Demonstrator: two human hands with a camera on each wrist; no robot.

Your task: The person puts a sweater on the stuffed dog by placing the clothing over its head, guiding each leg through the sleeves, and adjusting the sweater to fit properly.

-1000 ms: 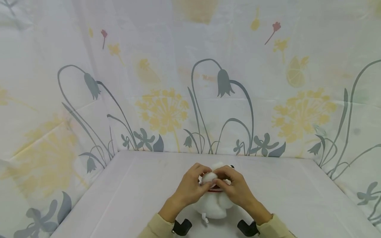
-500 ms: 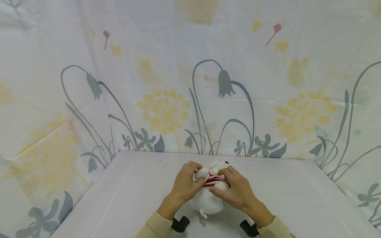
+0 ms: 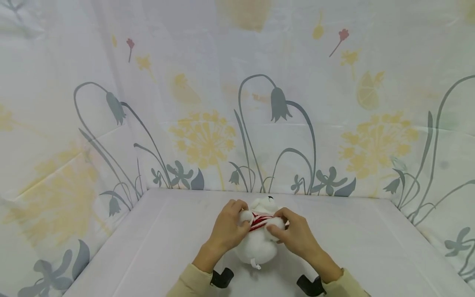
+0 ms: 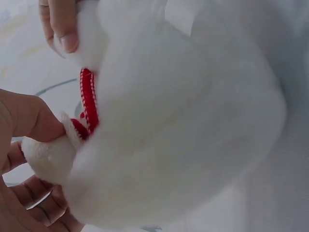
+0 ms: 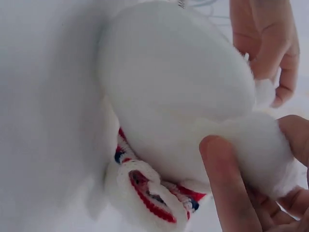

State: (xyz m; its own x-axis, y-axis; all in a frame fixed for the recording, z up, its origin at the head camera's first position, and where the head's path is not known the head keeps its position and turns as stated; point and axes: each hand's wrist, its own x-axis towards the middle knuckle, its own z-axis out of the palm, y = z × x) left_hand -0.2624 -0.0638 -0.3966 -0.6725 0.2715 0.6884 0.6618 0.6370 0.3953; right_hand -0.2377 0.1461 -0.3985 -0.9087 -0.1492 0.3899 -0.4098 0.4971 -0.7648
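The white plush toy (image 3: 256, 247) is centred before the far edge of the worktop (image 3: 167, 239), head (image 3: 262, 204) toward that edge and white label (image 3: 255, 264) toward the person. Contact between its base and the worktop cannot be confirmed. The left hand (image 3: 227, 225) pinches one stubby limb (image 4: 50, 159), thumb against the white trim at the limb's root. The right hand (image 3: 296, 234) pinches the opposite limb (image 5: 260, 150) between thumb and fingers. This paired grip probably steadies the soft body from both sides and leaves the red-and-white knitted garment (image 3: 259, 221) exposed between the hands.
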